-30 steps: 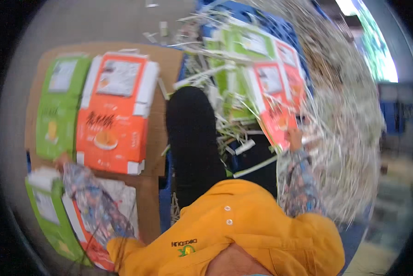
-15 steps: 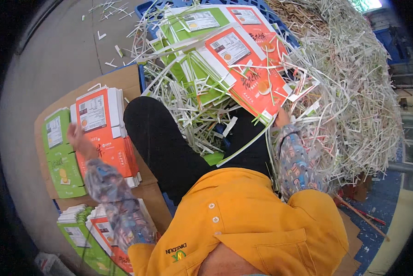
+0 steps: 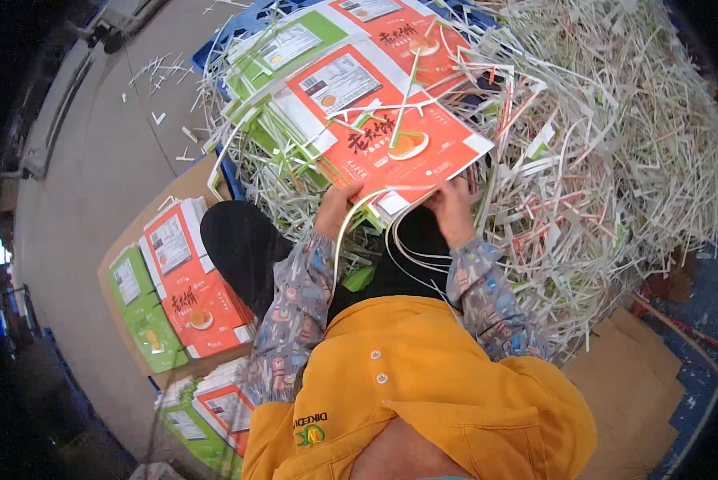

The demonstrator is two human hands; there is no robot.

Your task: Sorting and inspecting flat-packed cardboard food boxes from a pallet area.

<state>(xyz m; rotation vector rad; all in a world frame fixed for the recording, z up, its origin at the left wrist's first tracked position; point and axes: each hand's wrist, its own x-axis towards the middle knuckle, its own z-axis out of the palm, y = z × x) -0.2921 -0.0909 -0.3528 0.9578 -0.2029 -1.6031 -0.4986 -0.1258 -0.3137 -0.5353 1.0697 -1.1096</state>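
A red printed cardboard sheet (image 3: 391, 152), with a white label panel and a picture of round food, lies tilted on top of a pile in front of me. At its near left corner, my left hand (image 3: 338, 210) is closed on the edge. My right hand (image 3: 453, 211) grips the near edge farther right, its fingertips partly hidden by the sheet. Thin paper trimmings lie across the sheet, and a long pale strip (image 3: 344, 232) curves down by my left hand. Behind are another red sheet (image 3: 411, 40) and green printed sheets (image 3: 287, 48).
A huge heap of shredded paper strips (image 3: 615, 160) rises at the right. At the left, red cartons (image 3: 201, 300) and green cartons (image 3: 139, 296) lie stacked flat on brown cardboard; more stacks (image 3: 187, 424) sit nearer. A blue pallet (image 3: 223, 44) shows beneath the pile. Brown cardboard (image 3: 627, 384) lies right.
My left hand has come from the flat stacks at the left to the red sheet's near edge. My right hand stays at that sheet. The view has shifted.
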